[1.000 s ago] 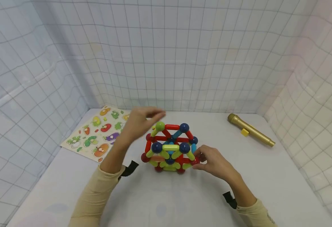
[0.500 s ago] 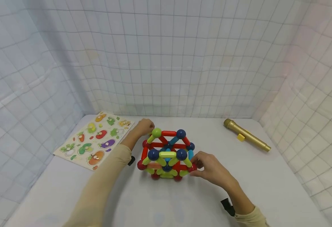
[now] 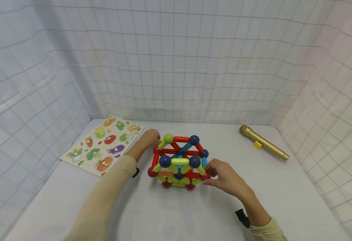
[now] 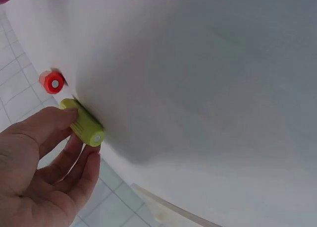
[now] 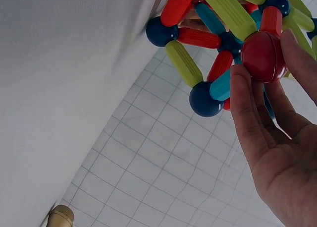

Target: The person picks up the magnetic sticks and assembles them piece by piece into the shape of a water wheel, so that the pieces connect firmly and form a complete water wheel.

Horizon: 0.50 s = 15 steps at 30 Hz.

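Observation:
A lattice of coloured magnetic rods and balls (image 3: 180, 161) stands mid-table. My right hand (image 3: 227, 178) grips the red ball (image 5: 263, 57) at its right corner, thumb and fingers on either side. Beyond the lattice's far left, my left hand (image 3: 149, 137) pinches a yellow-green magnetic rod (image 4: 85, 123) close over the table, as the left wrist view shows. A red rod (image 4: 51, 82) lies just past that rod. In the head view the lattice and the left hand itself hide most of what the left fingers hold.
To the left lies a vegetable puzzle board (image 3: 103, 147), its edge near my left forearm. A gold toy microphone (image 3: 264, 142) with a yellow block under it lies at back right. Gridded cloth walls (image 3: 182, 63) rise behind and at both sides.
My left hand has swung from above the lattice down behind its left side and pinches the rod. The right hand keeps its grip on the red ball; the view has shifted slightly.

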Motion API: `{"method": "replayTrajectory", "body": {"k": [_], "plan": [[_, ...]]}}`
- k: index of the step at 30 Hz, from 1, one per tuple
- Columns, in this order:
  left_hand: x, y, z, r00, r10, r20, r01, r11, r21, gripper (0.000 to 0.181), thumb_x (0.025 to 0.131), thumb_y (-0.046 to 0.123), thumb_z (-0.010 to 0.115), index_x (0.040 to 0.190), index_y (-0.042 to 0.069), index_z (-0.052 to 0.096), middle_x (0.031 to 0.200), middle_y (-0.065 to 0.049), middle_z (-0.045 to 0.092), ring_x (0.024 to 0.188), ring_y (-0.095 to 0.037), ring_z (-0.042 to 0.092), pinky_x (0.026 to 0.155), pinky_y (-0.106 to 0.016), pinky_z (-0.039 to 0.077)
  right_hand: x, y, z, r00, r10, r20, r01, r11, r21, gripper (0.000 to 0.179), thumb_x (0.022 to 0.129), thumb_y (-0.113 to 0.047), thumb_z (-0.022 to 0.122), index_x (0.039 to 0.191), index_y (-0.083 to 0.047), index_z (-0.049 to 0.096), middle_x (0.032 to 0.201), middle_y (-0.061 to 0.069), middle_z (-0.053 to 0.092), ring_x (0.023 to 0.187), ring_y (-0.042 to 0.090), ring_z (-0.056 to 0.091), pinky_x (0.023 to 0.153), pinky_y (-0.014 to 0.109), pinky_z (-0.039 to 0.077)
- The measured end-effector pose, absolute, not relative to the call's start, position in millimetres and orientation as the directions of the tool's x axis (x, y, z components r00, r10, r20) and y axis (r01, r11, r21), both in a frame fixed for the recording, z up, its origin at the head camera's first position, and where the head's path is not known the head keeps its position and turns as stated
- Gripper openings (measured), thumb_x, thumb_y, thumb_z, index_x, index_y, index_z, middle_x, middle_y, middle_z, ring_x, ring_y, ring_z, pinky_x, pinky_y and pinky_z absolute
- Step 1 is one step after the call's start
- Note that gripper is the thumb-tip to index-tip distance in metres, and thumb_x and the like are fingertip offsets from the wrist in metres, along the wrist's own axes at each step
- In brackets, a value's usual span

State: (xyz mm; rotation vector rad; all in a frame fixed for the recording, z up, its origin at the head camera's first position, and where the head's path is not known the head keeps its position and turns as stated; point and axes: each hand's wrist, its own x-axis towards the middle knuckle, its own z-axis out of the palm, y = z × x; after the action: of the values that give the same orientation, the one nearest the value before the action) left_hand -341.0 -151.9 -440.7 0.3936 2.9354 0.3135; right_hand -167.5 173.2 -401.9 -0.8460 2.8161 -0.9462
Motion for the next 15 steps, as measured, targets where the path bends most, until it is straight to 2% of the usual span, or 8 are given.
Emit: {"method": "replayTrajectory", "body": {"k": [2,4,7,9,11,13,15], "plan": [[-339,-157,-439,-0.957,0.257,-0.136,0.222,0.948,0.228,0.023,0.087,0.013,0.066,0.103,-0.002,0.073,0.100,-0.015,0.073,0.082,-0.023,0.063,0.076,-0.036,0.055,-168,174,-402,-0.850,-0.512,0.121,-0.482,0.665,-0.571,0.032,0.076,-0.019,0.083,0.102,-0.011,0.066,0.094,-0.003,0.064,0.083,0.013,0.063,0.074,0.022,0.056],[-335,-165,-436,-0.959,0.259,-0.111,0.219,0.933,0.287,0.022,0.086,0.013,0.068,0.100,-0.002,0.075,0.096,-0.015,0.074,0.077,-0.021,0.061,0.071,-0.033,0.054,-169,174,-401,-0.851,-0.510,0.122,-0.482,0.668,-0.567,0.031,0.076,-0.020,0.083,0.102,-0.011,0.067,0.094,-0.003,0.064,0.084,0.013,0.063,0.073,0.017,0.053],[-324,-180,-431,-0.968,0.240,-0.076,0.165,0.833,0.528,0.029,0.086,0.016,0.070,0.109,-0.002,0.072,0.104,-0.016,0.073,0.084,-0.018,0.065,0.075,-0.031,0.055,-169,175,-401,-0.854,-0.507,0.117,-0.475,0.667,-0.573,0.031,0.077,-0.020,0.083,0.102,-0.011,0.067,0.095,-0.003,0.064,0.084,0.012,0.064,0.073,0.017,0.053],[-312,-189,-422,-0.971,0.222,-0.090,0.078,0.647,0.759,0.038,0.090,0.016,0.068,0.121,-0.005,0.065,0.112,-0.015,0.070,0.092,-0.015,0.067,0.084,-0.030,0.056,-169,175,-401,-0.855,-0.507,0.112,-0.472,0.669,-0.574,0.031,0.077,-0.021,0.083,0.102,-0.012,0.067,0.095,-0.003,0.064,0.084,0.010,0.063,0.074,0.019,0.054],[-296,-196,-410,-0.970,0.210,-0.124,-0.034,0.389,0.920,0.046,0.093,0.017,0.065,0.132,-0.006,0.055,0.113,-0.009,0.068,0.095,-0.011,0.067,0.088,-0.027,0.056,-169,176,-400,-0.854,-0.509,0.105,-0.469,0.668,-0.577,0.032,0.077,-0.022,0.083,0.102,-0.012,0.067,0.095,-0.003,0.064,0.084,0.010,0.063,0.074,0.020,0.054],[-278,-199,-395,-0.960,0.222,-0.173,-0.147,0.126,0.981,0.052,0.096,0.014,0.061,0.141,-0.008,0.044,0.111,-0.003,0.066,0.095,-0.007,0.068,0.089,-0.024,0.055,-169,176,-401,-0.851,-0.515,0.100,-0.471,0.667,-0.577,0.032,0.077,-0.022,0.082,0.103,-0.011,0.067,0.096,-0.003,0.064,0.084,0.010,0.063,0.074,0.020,0.054],[-258,-197,-379,-0.948,0.243,-0.204,-0.225,-0.061,0.973,0.057,0.098,0.010,0.056,0.146,-0.008,0.032,0.106,0.001,0.066,0.094,-0.006,0.069,0.087,-0.023,0.055,-169,176,-400,-0.850,-0.518,0.093,-0.469,0.665,-0.580,0.032,0.077,-0.022,0.082,0.103,-0.011,0.067,0.096,-0.002,0.064,0.085,0.010,0.063,0.074,0.021,0.055]]}}
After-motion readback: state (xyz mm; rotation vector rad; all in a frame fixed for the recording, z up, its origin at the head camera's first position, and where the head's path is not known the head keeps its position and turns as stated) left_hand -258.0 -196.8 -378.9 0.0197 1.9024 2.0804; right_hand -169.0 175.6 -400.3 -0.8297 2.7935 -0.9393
